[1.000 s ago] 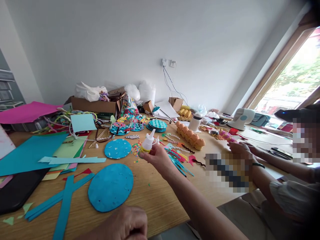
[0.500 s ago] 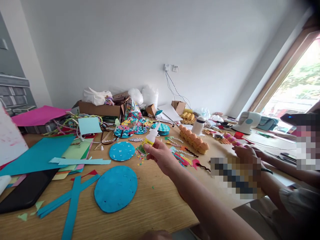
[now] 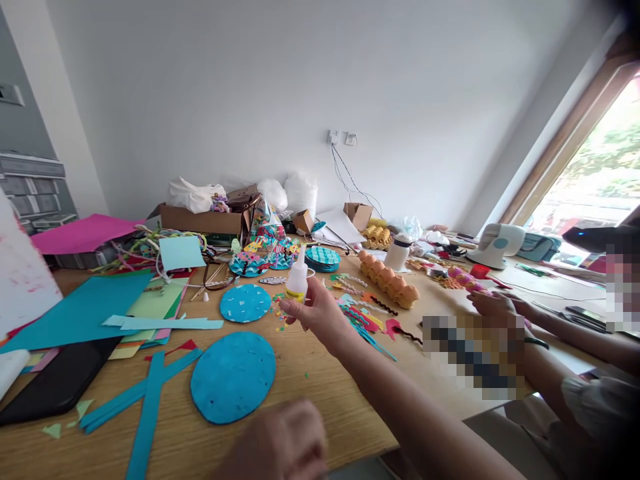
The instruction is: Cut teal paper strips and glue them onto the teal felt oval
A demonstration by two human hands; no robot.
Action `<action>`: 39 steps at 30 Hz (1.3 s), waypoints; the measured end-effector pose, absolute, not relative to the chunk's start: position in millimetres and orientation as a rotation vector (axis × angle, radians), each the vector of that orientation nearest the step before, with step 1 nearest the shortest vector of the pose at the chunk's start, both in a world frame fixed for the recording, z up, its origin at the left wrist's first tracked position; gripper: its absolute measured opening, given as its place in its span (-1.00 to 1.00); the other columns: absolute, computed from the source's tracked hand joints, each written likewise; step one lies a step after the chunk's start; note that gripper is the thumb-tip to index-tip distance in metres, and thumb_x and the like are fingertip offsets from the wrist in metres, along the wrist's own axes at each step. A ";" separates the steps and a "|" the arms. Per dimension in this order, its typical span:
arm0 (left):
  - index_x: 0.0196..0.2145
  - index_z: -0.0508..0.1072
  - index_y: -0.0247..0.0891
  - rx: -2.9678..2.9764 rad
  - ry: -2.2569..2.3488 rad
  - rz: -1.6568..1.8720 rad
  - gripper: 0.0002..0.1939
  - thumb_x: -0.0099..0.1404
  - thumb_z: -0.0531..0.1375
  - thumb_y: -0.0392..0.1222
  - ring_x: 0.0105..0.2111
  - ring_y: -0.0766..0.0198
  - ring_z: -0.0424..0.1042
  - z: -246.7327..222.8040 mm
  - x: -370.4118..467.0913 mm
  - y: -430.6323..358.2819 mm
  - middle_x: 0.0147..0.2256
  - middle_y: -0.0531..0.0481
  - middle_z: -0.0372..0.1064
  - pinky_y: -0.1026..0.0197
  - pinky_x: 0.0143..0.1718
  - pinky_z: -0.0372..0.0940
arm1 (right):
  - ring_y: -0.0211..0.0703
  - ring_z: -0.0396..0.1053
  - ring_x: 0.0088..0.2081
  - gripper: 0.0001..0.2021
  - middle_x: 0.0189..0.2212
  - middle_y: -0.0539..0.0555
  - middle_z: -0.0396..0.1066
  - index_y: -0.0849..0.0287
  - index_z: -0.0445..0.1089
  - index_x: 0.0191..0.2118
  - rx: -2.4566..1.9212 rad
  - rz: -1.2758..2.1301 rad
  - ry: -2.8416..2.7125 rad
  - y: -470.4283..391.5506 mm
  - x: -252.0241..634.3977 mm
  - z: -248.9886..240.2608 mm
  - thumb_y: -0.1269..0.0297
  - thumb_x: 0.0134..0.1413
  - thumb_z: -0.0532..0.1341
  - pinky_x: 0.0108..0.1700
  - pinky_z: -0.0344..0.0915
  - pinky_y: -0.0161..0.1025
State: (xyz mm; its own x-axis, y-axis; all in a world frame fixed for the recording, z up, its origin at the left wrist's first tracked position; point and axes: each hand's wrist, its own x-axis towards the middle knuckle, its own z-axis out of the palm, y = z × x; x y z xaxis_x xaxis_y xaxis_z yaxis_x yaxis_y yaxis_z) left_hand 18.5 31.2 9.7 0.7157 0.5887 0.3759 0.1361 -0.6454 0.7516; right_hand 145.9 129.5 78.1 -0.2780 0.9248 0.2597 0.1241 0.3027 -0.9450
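Wood table [image 3: 320, 363] w/ craft stuff everywhere; co-worker [image 3: 493, 307] busy at R side. Lg teal sheet [image 3: 95, 310] lies on L. Approx. in the middle, 2 blue discs: the bigger, plain one [image 3: 233, 377] nearer, the flecked one [image 3: 245, 303] just beyond it. L hand [image 3: 285, 433] is a blur over the near edge, fingers curled; can't tell if it's gripping anything. R hand [image 3: 323, 313] has fingers closed round a sm. white bottle [image 3: 297, 280], held above the table, approx. upright, nozzle up, R of the flecked disc. Tiny white cap [image 3: 205, 297] stands L of that disc.
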 end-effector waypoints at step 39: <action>-0.21 0.46 -0.15 1.103 0.664 1.393 -0.70 0.05 0.32 -0.18 -0.25 0.28 0.35 57.7 -44.1 91.7 -0.28 0.08 0.43 0.29 -0.24 0.27 | -0.41 0.10 -0.60 -0.66 -0.59 -0.12 0.18 0.14 0.25 -0.34 -0.558 1.625 -0.859 91.8 82.9 46.3 0.15 -0.24 0.35 -0.59 0.02 -0.44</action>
